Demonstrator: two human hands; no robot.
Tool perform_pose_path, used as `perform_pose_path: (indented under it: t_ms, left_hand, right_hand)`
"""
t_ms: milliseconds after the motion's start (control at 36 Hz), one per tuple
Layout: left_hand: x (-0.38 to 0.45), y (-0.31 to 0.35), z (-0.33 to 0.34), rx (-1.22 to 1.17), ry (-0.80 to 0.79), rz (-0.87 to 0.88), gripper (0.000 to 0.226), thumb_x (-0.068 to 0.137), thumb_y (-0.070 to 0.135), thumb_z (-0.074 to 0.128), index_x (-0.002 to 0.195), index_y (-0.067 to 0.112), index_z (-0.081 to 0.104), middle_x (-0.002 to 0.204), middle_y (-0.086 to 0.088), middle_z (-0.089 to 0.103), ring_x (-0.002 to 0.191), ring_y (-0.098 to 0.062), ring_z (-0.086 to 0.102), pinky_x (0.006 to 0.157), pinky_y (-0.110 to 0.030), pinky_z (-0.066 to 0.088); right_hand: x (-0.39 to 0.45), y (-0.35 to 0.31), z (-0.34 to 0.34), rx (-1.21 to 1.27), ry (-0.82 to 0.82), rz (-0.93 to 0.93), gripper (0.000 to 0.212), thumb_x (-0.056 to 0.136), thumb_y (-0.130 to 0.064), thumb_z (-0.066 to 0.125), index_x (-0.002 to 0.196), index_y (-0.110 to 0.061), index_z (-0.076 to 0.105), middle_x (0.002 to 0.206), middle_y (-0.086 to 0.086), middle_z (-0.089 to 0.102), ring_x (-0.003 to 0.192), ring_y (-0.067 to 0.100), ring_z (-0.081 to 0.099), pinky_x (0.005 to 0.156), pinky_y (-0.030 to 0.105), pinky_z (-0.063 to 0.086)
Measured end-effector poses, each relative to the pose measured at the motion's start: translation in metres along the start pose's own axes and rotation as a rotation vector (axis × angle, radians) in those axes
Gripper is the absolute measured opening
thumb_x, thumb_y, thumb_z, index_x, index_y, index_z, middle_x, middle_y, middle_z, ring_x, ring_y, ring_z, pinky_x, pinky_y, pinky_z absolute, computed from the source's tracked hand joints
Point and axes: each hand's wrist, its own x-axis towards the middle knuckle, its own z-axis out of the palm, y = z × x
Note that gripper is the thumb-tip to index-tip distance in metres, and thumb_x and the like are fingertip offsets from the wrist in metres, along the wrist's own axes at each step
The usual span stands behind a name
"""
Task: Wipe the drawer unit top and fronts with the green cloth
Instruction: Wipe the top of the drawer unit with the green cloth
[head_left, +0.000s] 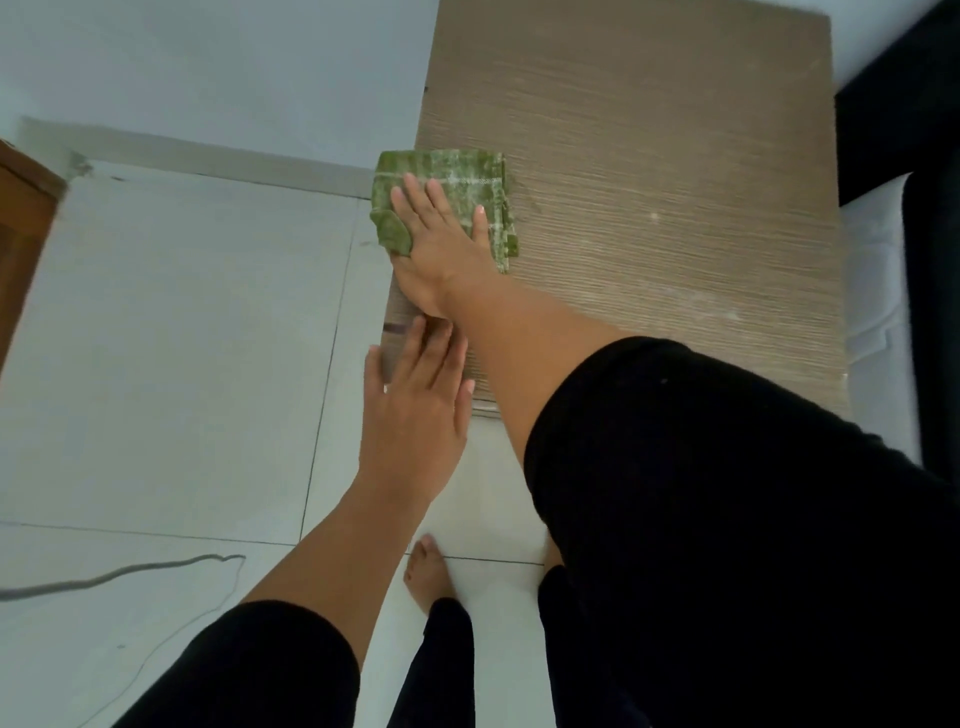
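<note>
a: how many hands, and what is each doing?

b: two. the right hand (447, 244) lies flat on the green cloth (447, 182), palm down, fingers spread and straight, pressing rather than gripping. the left hand (415, 405) is open too, fingers loosely extended, at the near left corner of the drawer unit top (675, 182); its fingertips overlap the corner, but i cannot tell whether they actually touch.

a: and where is the cloth?

b: one cloth, folded into a rough rectangle, on the left edge of the top, about halfway along it. its left side hangs a little past the edge over the floor (182, 338). a folded flap of the cloth curls beside the thumb side of the right hand.

a: how many drawers can you count?

b: none from here. the camera looks straight down, so only the wood-grain top shows, plus a thin strip of the front edge by the left hand. the fronts are hidden, and so is anything inside.

a: anything else lying on the top?

b: just the cloth and the right hand. there are some pale specks and smears on the surface toward the right.

a: what surrounds the unit?

b: pale floor tiles on the left, with one thin grey cable (130, 571) lying across them, one bare foot (426, 571) below, and two black sleeves (727, 493). a white mattress edge (872, 286) sits just beside the unit's right side.
</note>
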Motion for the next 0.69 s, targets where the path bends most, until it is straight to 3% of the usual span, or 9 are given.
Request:
perform_pose_path:
  t_ms: [111,194,333,528,611,694]
  left_hand:
    - [-0.011,0.025,0.002,-0.037,0.073,0.198,0.033,0.086,0.025,0.048,0.105,0.008,0.070,0.115,-0.009,0.068,0.119,-0.026,0.057,0.098,-0.057,0.042]
    - [-0.014,0.041,0.005,-0.004,0.041,0.231,0.029,0.083,0.027,0.054,0.102,0.012,0.071,0.112,-0.005,0.069,0.116,-0.022,0.055,0.096,-0.051,0.045]
    - [-0.013,0.070,0.012,0.004,-0.049,0.135,0.037,0.084,0.029,0.047,0.114,0.016,0.063,0.120,-0.001,0.061,0.114,-0.019,0.053,0.094,-0.041,0.039]
    - [-0.004,0.121,0.004,0.079,-0.043,-0.065,0.050,0.084,0.030,0.029,0.117,0.010,0.061,0.090,-0.004,0.063,0.084,-0.021,0.058,0.086,-0.040,0.045]
    - [-0.001,0.137,0.002,0.155,-0.109,-0.123,0.052,0.087,0.032,0.029,0.126,0.010,0.056,0.106,-0.008,0.064,0.097,-0.024,0.060,0.099,-0.047,0.040]
    - [-0.004,0.156,0.005,0.136,-0.225,-0.124,0.055,0.093,0.034,0.029,0.145,0.014,0.027,0.144,-0.012,0.040,0.132,-0.026,0.038,0.112,-0.051,0.018]
  right_hand:
    - [-0.008,0.013,0.002,0.019,0.027,0.040,0.064,0.099,-0.029,0.032,0.149,-0.021,-0.007,0.157,-0.007,-0.015,0.144,0.012,-0.017,0.113,0.050,-0.013]
    - [-0.018,0.031,-0.002,0.013,0.024,0.078,0.065,0.098,-0.025,0.031,0.149,-0.021,-0.010,0.157,-0.006,-0.018,0.143,0.012,-0.019,0.113,0.049,-0.013]
    - [-0.032,0.070,-0.013,0.015,0.012,0.151,0.065,0.099,-0.027,0.029,0.149,-0.020,-0.012,0.156,-0.006,-0.021,0.143,0.013,-0.020,0.113,0.049,-0.013]
    - [-0.056,0.116,-0.022,0.034,0.021,0.196,0.063,0.100,-0.030,0.028,0.149,-0.020,-0.010,0.156,-0.007,-0.020,0.143,0.013,-0.019,0.114,0.048,-0.013]
    - [-0.066,0.130,-0.023,0.042,0.022,0.208,0.063,0.100,-0.030,0.028,0.149,-0.020,-0.010,0.156,-0.007,-0.020,0.143,0.013,-0.019,0.114,0.048,-0.013]
    - [-0.076,0.145,-0.024,0.055,0.013,0.223,0.062,0.101,-0.032,0.027,0.149,-0.021,-0.011,0.156,-0.008,-0.020,0.143,0.012,-0.020,0.114,0.048,-0.014]
